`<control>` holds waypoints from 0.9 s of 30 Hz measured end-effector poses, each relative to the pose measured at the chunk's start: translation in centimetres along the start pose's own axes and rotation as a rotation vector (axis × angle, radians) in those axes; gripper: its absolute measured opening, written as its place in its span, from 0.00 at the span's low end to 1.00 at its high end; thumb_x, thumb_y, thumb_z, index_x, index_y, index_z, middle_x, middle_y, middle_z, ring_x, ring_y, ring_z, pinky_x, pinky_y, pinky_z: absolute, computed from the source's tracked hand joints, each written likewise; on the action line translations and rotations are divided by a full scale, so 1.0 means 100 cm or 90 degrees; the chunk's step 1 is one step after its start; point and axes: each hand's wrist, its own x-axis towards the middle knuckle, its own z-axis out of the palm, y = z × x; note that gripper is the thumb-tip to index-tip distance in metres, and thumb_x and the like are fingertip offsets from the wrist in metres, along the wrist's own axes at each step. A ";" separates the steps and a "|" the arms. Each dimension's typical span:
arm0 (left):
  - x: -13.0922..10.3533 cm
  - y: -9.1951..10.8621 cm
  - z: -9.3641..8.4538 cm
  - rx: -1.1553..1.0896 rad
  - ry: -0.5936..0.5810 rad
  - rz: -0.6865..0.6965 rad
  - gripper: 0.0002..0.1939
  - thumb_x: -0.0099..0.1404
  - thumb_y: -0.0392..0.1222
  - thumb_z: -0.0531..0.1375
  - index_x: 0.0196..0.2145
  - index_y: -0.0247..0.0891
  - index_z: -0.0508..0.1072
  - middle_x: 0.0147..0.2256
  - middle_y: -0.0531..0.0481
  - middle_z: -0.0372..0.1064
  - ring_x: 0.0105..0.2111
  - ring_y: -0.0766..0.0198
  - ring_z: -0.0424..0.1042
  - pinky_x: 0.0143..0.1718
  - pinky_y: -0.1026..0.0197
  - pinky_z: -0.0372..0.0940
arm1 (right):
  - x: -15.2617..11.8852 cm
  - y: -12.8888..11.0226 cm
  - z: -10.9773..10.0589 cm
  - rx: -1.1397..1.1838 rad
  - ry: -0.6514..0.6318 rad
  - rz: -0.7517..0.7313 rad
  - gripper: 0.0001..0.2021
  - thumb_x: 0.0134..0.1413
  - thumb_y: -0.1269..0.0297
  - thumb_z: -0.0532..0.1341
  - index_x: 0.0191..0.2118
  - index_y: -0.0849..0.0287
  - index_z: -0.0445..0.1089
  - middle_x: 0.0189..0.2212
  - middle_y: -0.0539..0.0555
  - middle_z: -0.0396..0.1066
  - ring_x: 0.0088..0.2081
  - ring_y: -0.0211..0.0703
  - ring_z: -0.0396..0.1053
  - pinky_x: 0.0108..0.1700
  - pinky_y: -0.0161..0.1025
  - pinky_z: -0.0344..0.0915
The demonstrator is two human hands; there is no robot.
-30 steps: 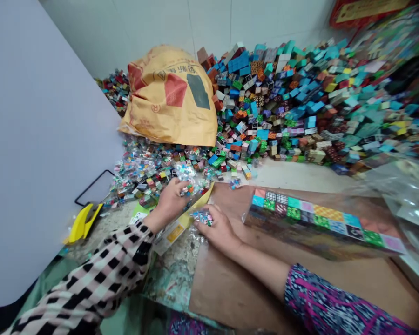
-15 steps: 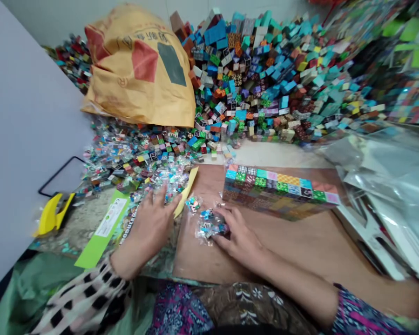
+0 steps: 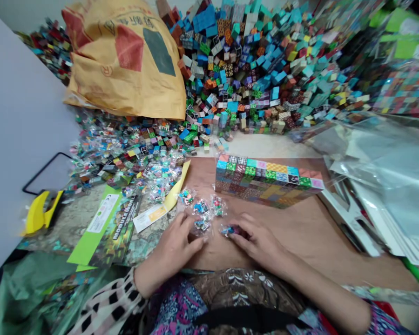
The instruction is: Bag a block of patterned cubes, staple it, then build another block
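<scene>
blocks (image 3: pixel 267 181) stacked beyond hands, sack (image 3: pixel 125 60) behind.

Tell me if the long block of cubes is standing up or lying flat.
Lying flat. The block of cubes rests lengthwise on the brown board, its checkered top face up, beyond both hands.

- The left hand (image 3: pixel 176 244) is bare, with no ring or glove showing.
- Its sleeve (image 3: pixel 110 307) has a bold check of black, white and pale pink.
- The right hand (image 3: pixel 261 242) is bare too.
- At the near right, its sleeve (image 3: pixel 387 323) is purple with a pink and dark print.
</scene>
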 end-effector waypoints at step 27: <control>0.067 -0.004 -0.005 0.025 0.010 0.077 0.07 0.63 0.32 0.53 0.29 0.38 0.68 0.39 0.45 0.67 0.42 0.57 0.67 0.46 0.52 0.63 | 0.044 -0.002 0.012 0.202 0.250 0.105 0.10 0.51 0.57 0.62 0.38 0.55 0.71 0.36 0.53 0.69 0.38 0.45 0.66 0.44 0.43 0.63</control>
